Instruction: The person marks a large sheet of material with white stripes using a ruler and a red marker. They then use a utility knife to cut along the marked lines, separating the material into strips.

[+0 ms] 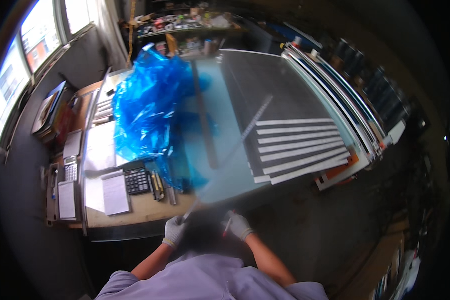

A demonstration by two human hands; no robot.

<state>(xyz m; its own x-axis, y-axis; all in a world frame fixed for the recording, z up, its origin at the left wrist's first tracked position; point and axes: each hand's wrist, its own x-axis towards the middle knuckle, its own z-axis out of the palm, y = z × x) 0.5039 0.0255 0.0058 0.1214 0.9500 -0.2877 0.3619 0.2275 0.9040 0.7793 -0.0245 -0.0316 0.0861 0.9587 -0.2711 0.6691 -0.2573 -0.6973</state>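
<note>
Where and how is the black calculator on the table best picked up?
Probably by its near edge, coming from the person's side with the left hand, the nearer one. The black calculator lies with wooden tabletop in front of it, while a white notepad crowds its left side and slim yellow-and-black tools its right.

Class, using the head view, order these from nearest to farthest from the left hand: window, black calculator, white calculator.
From the left hand:
1. Black calculator, ahead and left.
2. White calculator, farther left.
3. Window, upper left.
</note>
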